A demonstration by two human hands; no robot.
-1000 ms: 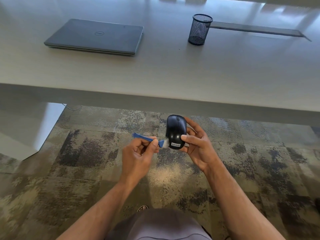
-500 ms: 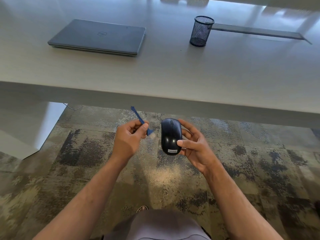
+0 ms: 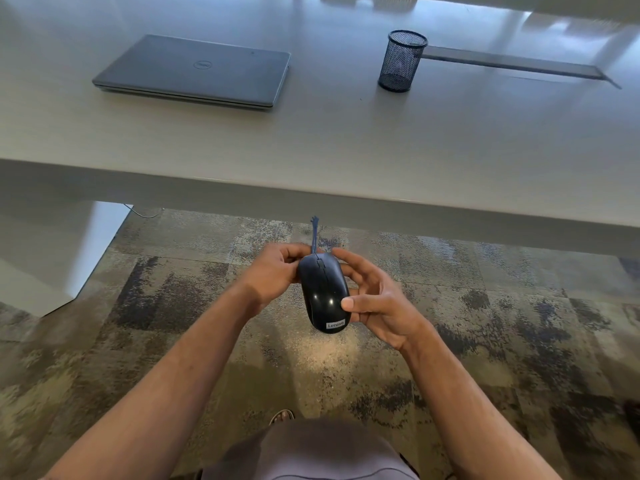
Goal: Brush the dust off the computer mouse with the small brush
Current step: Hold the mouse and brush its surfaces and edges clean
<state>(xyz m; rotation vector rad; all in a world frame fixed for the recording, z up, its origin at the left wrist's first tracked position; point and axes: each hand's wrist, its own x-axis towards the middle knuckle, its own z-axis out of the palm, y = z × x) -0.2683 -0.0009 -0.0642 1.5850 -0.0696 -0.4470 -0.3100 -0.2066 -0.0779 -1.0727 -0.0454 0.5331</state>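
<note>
Nearest the camera a grey-clad lap (image 3: 311,455) fills the bottom edge, with a sandalled toe (image 3: 282,416) showing just past it on the mottled carpet (image 3: 138,341). Both forearms reach forward from the lower corners and meet over the carpet, short of the desk edge.

The right hand (image 3: 377,306) holds the mouse (image 3: 323,294) in the air: its thumb presses the mouse's right flank near the tail end, and its curled fingers wrap round the far side and underneath. The mouse is black, top side up, long axis running away from the camera, label end nearest.

The left hand (image 3: 273,275) sits just left of the mouse's far end, touching or nearly touching it, fingers curled round the brush (image 3: 314,237). Only the blue handle shows, rising upright from between the hand and the mouse's front tip; the bristles are hidden behind the mouse, so I cannot tell whether they touch it.

Carpet lies open on both sides of the hands and beneath them. A pale panel (image 3: 52,258) stands at the left, with a thin cable (image 3: 145,213) by it.

Beyond, the desk (image 3: 346,150) front edge crosses the whole view just past the brush tip. On its top, well apart from each other, lie a closed laptop (image 3: 194,71) at far left and a mesh cup (image 3: 401,60) at far right. Behind the cup a long grey strip (image 3: 512,65) runs rightward.
</note>
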